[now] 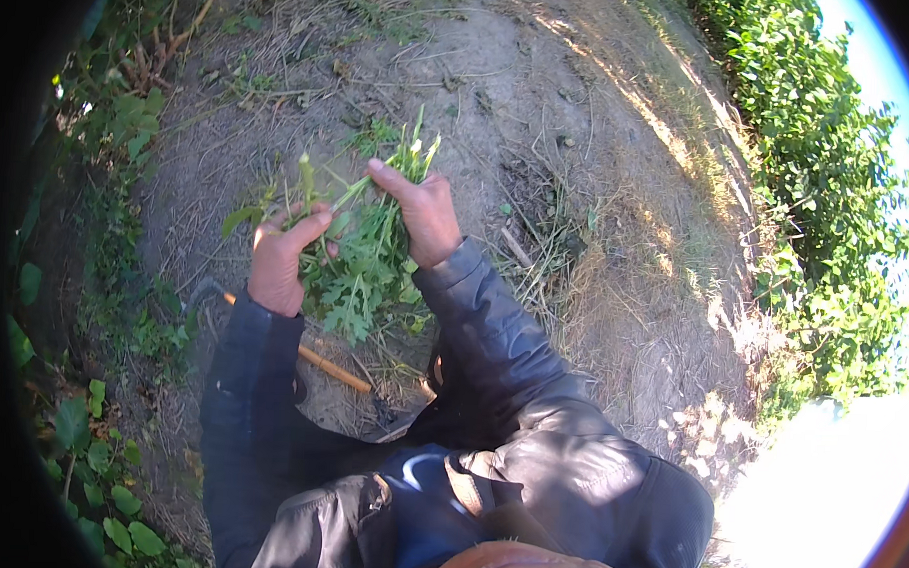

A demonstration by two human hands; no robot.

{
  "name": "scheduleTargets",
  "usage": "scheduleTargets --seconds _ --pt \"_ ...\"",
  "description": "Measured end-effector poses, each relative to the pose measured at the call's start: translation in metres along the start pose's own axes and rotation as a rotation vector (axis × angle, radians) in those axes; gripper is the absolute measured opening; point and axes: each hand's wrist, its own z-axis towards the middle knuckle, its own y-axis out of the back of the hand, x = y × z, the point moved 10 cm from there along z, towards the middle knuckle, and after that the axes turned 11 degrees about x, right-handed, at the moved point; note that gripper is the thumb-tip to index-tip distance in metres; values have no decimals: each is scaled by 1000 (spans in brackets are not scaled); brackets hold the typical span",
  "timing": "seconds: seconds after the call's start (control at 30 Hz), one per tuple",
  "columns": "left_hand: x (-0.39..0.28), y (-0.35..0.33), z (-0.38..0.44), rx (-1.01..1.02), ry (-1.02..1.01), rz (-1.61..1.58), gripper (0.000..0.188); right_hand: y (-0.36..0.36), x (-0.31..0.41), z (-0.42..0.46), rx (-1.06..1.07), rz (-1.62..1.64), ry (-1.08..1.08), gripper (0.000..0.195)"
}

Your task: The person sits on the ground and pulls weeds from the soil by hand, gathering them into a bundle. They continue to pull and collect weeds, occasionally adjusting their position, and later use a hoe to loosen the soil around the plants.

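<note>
Leafy green plants (pixel 361 281) with lobed leaves hang in a bunch between my hands, leaves toward my body. My right hand (pixel 423 215) grips the bunch by its stems, whose pale ends stick out past my thumb. My left hand (pixel 284 259) pinches stems between thumb and fingers, and a few broader leaves (pixel 240 218) stand out beside it. Under my left forearm lies a sickle on the ground; its orange-brown wooden handle (pixel 335 370) and grey curved blade (pixel 205 290) show on either side of the dark sleeve, which hides the middle.
Bare dry soil (pixel 490 120) with scattered straw spreads ahead of me. A heap of cut stalks (pixel 546 250) lies to the right. Low vines and leaves (pixel 111 452) line the left side, and a tall leafy hedge (pixel 826 192) runs along the right.
</note>
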Motion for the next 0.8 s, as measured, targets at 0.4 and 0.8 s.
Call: scheduleTargets --seconds 0.4,0.8 --pt "-8 3 -3 -17 -98 38 20 -3 -19 4 61 85 -75 20" --pt "-2 -2 -4 34 -49 -30 16 -6 -7 -2 34 105 -13 22"
